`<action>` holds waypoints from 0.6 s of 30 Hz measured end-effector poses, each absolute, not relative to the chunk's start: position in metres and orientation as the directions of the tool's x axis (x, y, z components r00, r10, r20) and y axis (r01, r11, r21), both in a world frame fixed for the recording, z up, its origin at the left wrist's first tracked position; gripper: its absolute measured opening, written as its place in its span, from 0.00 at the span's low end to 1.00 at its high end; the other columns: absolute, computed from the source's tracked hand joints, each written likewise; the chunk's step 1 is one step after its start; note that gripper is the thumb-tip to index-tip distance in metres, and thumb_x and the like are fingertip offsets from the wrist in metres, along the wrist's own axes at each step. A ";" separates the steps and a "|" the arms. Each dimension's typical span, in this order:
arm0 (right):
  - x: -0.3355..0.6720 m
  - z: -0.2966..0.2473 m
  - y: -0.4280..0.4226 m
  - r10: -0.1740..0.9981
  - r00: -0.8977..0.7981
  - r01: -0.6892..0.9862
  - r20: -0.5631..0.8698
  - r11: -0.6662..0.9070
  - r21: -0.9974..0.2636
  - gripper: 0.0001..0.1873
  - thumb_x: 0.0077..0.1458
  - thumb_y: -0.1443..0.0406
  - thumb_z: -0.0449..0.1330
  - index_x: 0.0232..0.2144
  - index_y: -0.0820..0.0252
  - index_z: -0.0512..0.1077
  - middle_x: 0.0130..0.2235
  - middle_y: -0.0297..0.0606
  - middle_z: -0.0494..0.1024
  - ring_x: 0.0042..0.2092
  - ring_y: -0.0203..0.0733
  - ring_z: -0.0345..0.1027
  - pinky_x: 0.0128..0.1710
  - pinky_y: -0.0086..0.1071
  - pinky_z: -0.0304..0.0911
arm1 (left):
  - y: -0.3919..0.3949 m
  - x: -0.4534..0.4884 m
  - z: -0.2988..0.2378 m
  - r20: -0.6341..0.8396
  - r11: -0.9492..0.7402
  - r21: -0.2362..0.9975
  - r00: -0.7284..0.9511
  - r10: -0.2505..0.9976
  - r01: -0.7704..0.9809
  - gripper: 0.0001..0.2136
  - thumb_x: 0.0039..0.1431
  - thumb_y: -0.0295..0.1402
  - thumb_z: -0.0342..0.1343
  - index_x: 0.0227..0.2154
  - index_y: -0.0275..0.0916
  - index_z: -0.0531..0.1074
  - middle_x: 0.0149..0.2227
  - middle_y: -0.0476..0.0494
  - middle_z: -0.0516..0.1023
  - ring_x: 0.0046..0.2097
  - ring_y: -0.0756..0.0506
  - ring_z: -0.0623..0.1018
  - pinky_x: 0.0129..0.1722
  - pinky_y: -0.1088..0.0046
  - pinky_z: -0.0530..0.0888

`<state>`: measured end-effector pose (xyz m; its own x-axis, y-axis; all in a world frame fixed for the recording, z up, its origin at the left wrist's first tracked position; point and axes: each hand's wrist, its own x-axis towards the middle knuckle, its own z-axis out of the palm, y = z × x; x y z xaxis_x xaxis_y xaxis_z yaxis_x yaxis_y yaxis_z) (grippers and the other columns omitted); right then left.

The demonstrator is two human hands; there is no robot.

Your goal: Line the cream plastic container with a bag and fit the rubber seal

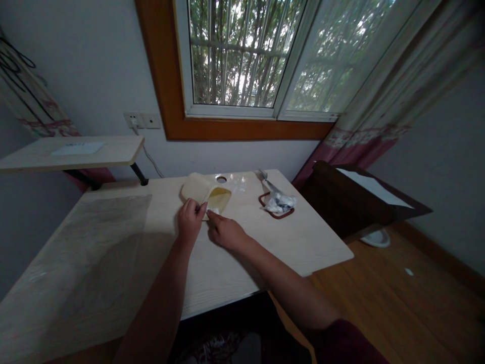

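A cream-coloured bag [197,186] lies on the table with its wide mouth facing right, showing a yellowish inside. My left hand [189,218] is closed on the near edge of that mouth, thumb and fingers pinching it. Close beside it, my right hand [227,230] is also closed, its fingertips on the same near edge. A small white piece [213,209] shows just above the right fingertips; what it is cannot be made out. The bag's lower edge is partly hidden by both hands.
On the table's right lie a brown loop-shaped handle [284,216] and crumpled clear plastic [281,203]. A clear plastic sheet [102,227] covers the left side. A raised shelf [41,154] stands at the back left, and a dark brown cabinet [341,202] beyond the right edge.
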<state>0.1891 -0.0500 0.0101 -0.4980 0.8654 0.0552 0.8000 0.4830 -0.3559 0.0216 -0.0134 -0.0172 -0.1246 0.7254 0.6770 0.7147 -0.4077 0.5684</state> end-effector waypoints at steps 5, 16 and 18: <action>0.189 0.006 -0.054 0.827 -0.545 0.681 0.141 0.534 -0.501 0.39 0.58 0.69 0.52 0.71 0.60 0.51 0.68 0.44 0.63 0.62 0.46 0.68 0.61 0.39 0.63 | -0.014 0.020 -0.018 0.672 -0.393 0.594 -0.163 0.723 0.702 0.15 0.66 0.43 0.54 0.25 0.43 0.60 0.26 0.50 0.66 0.31 0.46 0.69 0.34 0.70 0.65; 0.188 0.006 -0.058 0.789 -0.582 0.638 0.198 0.594 -0.490 0.39 0.57 0.71 0.51 0.71 0.60 0.52 0.69 0.43 0.62 0.65 0.44 0.64 0.63 0.42 0.63 | -0.012 0.018 -0.020 0.663 -0.362 0.626 -0.227 0.713 0.691 0.15 0.65 0.42 0.54 0.26 0.43 0.60 0.27 0.50 0.66 0.31 0.46 0.68 0.33 0.71 0.64; 0.188 0.009 -0.059 0.788 -0.585 0.648 0.190 0.595 -0.476 0.39 0.58 0.71 0.51 0.71 0.59 0.52 0.69 0.43 0.62 0.64 0.44 0.65 0.63 0.42 0.64 | -0.012 0.018 -0.020 0.661 -0.365 0.635 -0.234 0.713 0.681 0.14 0.65 0.42 0.54 0.26 0.43 0.60 0.27 0.50 0.66 0.31 0.46 0.68 0.33 0.71 0.64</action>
<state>0.1875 -0.0585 0.0087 -0.5850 0.7883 0.1905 0.6475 0.5954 -0.4756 0.0180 -0.0119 -0.0197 -0.2337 0.7129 0.6611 0.6810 -0.3653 0.6347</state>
